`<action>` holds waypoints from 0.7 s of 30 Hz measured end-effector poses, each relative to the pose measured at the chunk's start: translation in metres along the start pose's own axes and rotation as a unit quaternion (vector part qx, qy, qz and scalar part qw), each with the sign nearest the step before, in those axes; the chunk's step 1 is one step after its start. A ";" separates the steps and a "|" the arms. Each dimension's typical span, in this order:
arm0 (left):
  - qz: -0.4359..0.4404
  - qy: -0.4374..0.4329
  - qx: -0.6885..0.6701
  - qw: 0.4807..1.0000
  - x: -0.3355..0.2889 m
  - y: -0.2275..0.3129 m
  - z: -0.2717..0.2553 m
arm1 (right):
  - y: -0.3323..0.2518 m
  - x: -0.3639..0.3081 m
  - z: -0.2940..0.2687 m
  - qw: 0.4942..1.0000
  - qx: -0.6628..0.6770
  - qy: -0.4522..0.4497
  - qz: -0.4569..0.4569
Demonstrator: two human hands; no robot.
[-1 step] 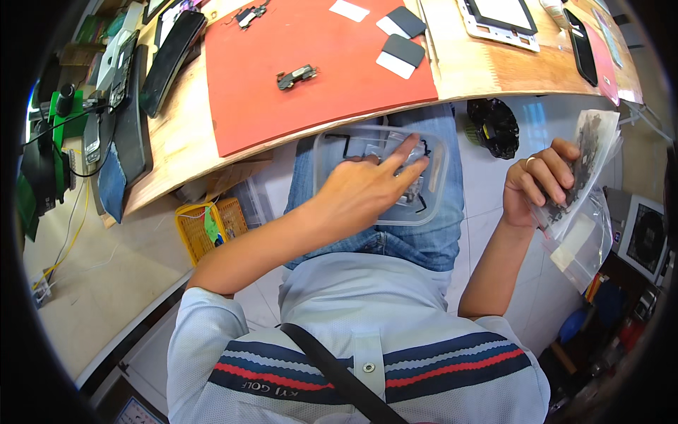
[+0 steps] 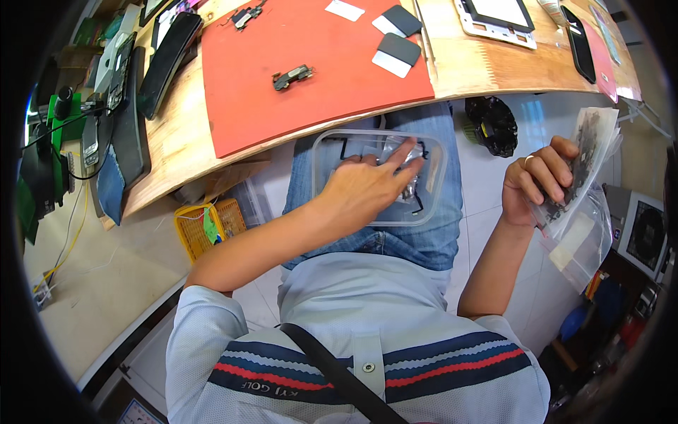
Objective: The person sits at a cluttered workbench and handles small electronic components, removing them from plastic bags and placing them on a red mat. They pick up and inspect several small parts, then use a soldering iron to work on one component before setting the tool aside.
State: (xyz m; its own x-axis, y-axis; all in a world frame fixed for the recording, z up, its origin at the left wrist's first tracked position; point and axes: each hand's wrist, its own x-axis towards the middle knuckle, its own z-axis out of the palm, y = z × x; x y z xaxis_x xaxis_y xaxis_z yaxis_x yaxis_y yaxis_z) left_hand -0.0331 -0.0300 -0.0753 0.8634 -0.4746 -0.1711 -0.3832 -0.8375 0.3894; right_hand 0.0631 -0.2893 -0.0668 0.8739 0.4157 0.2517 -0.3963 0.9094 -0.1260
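Observation:
My left hand [image 2: 364, 185] is inside a clear plastic tub [image 2: 325, 205] that rests on my lap. Two of its digits are spread toward the tub's right side, and the others bend down among the contents. Beneath and beside the fingers lie small clear bags [image 2: 407, 189] and thin black parts, one a bent black strip [image 2: 418, 205]. Off to the right, my right hand [image 2: 540, 177] is closed on a stack of clear plastic bags [image 2: 590, 166] with dark small parts in them; the lower bags hang loose below the fingers.
A wooden bench [image 2: 480, 67] with a red mat [image 2: 311, 42] stands ahead. A small black electronic part [image 2: 292, 76] and dark-and-white cards [image 2: 395, 53] lie on the mat. Phones [image 2: 169, 63] crowd the left. A yellow basket [image 2: 205, 230] and a black-lined bin [image 2: 492, 127] stand below.
The view shifts slightly. In the tub, the clear bag and the bent black strip have moved a little under my left hand. My right hand keeps its grip on the bags.

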 end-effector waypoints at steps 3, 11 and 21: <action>-0.016 0.037 0.070 0.997 0.015 -0.002 0.007 | -0.008 -0.004 -0.004 0.999 -0.053 -0.010 0.004; -0.010 0.165 -0.124 0.979 -0.008 -0.019 -0.053 | -0.021 -0.020 -0.015 0.997 -0.071 0.003 -0.014; 0.006 0.149 -0.098 0.984 -0.020 -0.018 -0.058 | -0.010 -0.001 -0.010 0.996 -0.085 -0.024 0.000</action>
State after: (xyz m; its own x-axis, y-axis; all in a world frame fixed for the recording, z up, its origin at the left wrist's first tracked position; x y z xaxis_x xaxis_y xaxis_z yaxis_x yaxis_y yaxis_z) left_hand -0.0251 0.0101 -0.0261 0.9285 -0.3588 0.0957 -0.3480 -0.7508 0.5614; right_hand 0.0695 -0.2991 -0.0754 0.8577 0.4201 0.2965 -0.3398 0.8959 -0.2862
